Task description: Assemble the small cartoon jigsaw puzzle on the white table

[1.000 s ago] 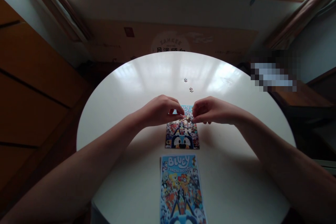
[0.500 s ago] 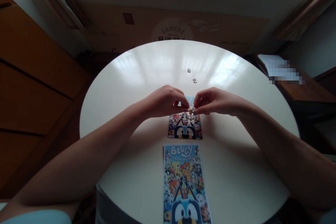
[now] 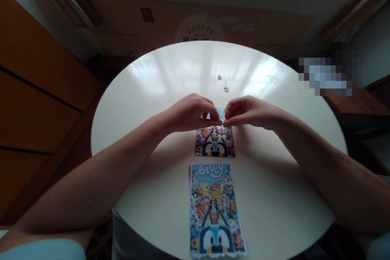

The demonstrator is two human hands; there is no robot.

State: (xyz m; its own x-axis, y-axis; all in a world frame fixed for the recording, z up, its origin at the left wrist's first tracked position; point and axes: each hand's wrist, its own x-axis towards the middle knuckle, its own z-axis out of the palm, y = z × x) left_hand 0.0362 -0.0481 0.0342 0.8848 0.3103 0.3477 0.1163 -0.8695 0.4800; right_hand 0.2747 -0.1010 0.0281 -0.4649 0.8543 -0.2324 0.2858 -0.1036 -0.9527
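Above the jigsaw puzzle (image 3: pixel 215 148) on the table, a small puzzle piece (image 3: pixel 222 122) sits between the fingertips of both hands. My left hand (image 3: pixel 199 113) pinches it from the left, and my right hand (image 3: pixel 243 111) pinches it from the right. The puzzle looks mostly assembled, with a dog's blue face at its near end; my fingers cover part of its upper half. Nearer to me lies a printed picture sheet (image 3: pixel 213 211) with the same design, its title reading "Bluey" and its lower edge torn.
Two loose puzzle pieces, one farther (image 3: pixel 219 77) and one nearer (image 3: pixel 226 89), lie beyond my hands on the white oval table (image 3: pixel 146 85). Orange-brown cabinets (image 3: pixel 36 89) stand at left. A brown desk (image 3: pixel 350 101) with a blurred-out object is at right.
The view has tilted slightly, so the table and sheet appear higher. The piece between my fingertips now looks tilted more edge-on; both hands keep their pinch.
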